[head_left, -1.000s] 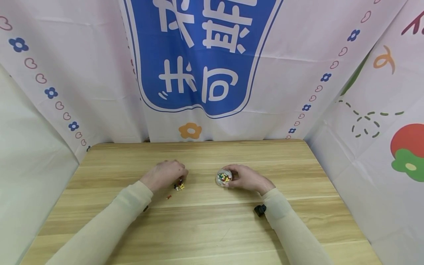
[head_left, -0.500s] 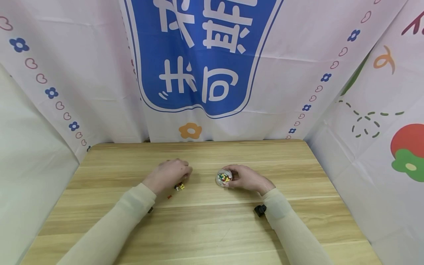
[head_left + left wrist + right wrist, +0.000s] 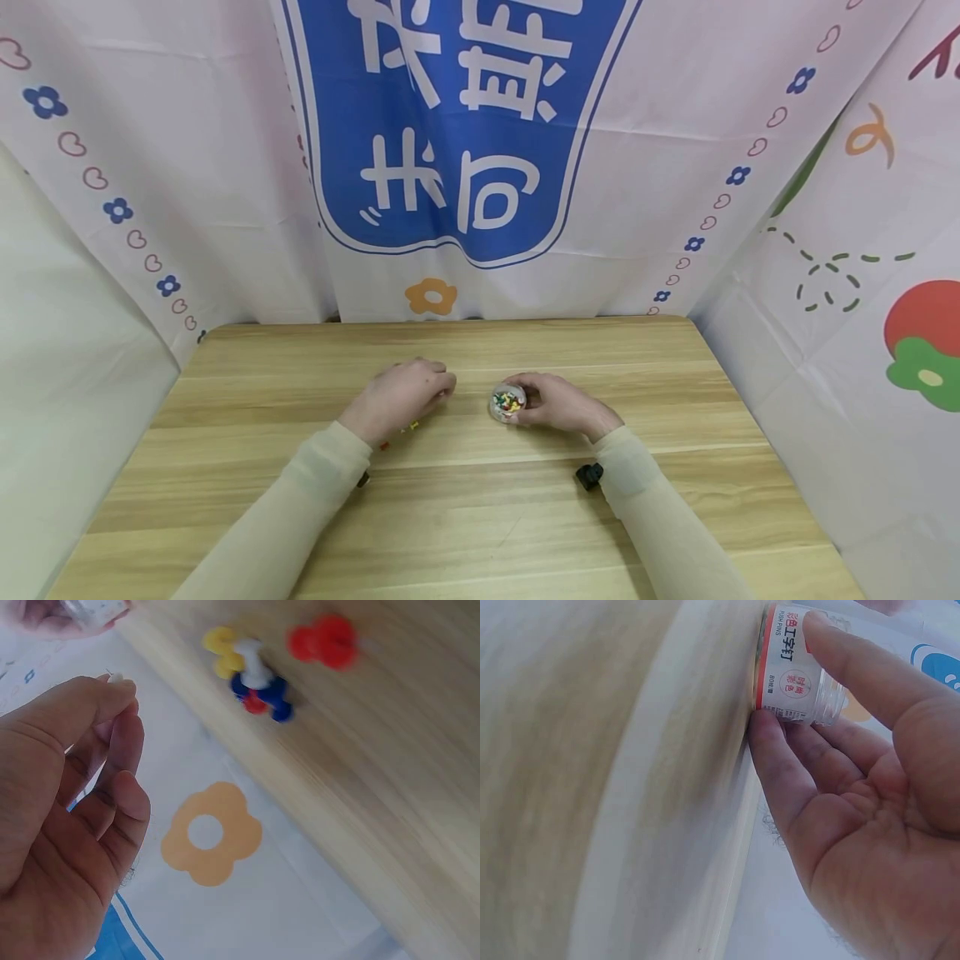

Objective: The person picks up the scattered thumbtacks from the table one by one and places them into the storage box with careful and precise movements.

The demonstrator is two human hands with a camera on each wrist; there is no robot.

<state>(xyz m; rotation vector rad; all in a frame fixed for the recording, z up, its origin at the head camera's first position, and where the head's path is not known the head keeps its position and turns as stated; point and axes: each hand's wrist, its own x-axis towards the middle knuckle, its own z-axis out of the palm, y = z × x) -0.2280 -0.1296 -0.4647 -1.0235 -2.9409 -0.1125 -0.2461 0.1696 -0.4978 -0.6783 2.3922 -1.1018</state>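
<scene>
In the left wrist view a white push pin is pinched between the thumb and forefinger of my left hand, most of it hidden. My right hand grips a small clear jar from the side, thumb and fingers around its labelled wall. The jar stands upright on the table without a lid, and multicoloured push pins fill part of it. Beneath my left wrist lie loose push pins: a red pin apart, and a cluster with a yellow pin, a white pin and a blue pin.
The wooden table reaches back to a printed cloth hanging behind it. More white cloth flanks both sides. A small black block sits against the right cuff.
My left hand has moved right, away from the loose push pins and closer to the jar, with its forearm now over part of the pile. My right hand and the jar have stayed put.
</scene>
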